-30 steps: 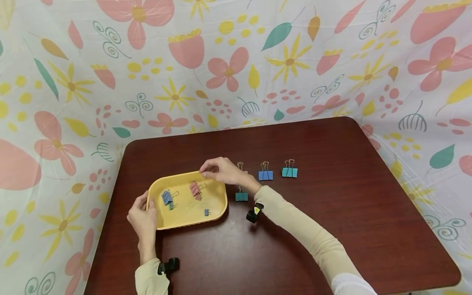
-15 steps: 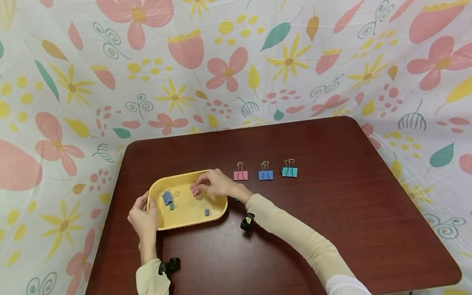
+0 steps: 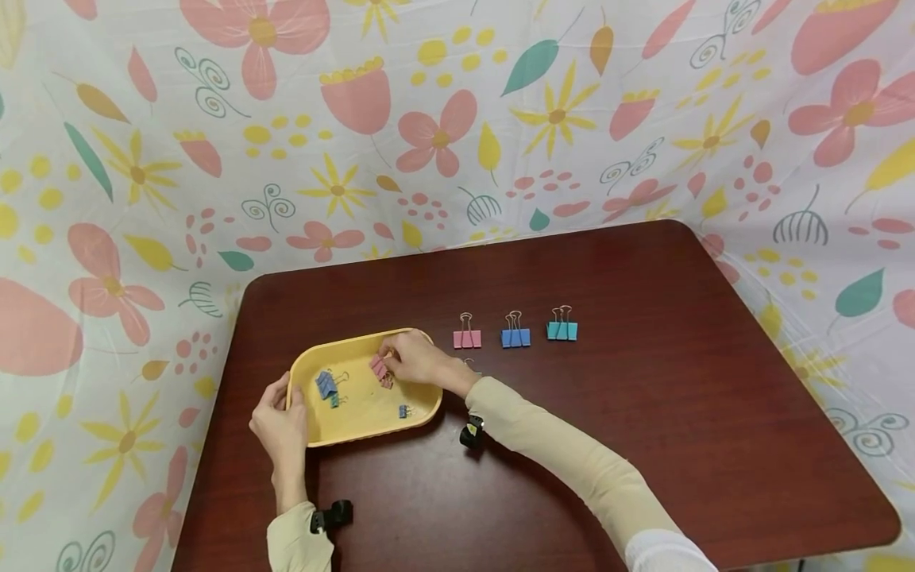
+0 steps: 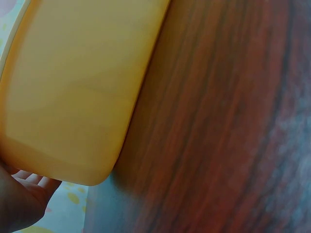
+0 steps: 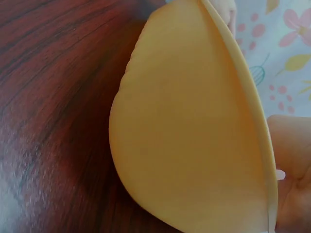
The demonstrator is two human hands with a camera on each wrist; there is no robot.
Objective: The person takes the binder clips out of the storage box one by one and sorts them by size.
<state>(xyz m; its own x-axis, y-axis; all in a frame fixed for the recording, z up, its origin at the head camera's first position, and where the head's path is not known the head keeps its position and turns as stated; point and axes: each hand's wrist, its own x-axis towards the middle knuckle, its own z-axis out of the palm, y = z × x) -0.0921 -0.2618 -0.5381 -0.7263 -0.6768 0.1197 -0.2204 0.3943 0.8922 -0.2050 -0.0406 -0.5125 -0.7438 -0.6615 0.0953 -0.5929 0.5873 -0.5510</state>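
My left hand (image 3: 279, 421) grips the left end of a yellow plastic tray (image 3: 360, 417), its thumb over the rim. In the left wrist view that hand (image 4: 24, 204) curls under the tray's end. My right hand (image 3: 418, 359) reaches inside and pinches a pink binder clip (image 3: 378, 367) by its wire handles, partly hidden by the fingers. A smaller pink binder clip (image 3: 387, 381) lies just below it. Also inside are a blue binder clip (image 3: 326, 384), a small teal one (image 3: 335, 402) and a small blue one (image 3: 403, 411). The tray's outer wall (image 5: 184, 121) fills the right wrist view.
On the dark wooden table (image 3: 608, 429), larger pink (image 3: 467, 339), blue (image 3: 515, 338) and teal (image 3: 562, 330) binder clips stand in a row right of the tray. The right forearm mostly hides another clip below the pink one. A flowered cloth (image 3: 443, 159) hangs behind.
My right hand has moved from the tray's far rim down into the tray, to the pink binder clip. The left hand keeps its hold on the tray.
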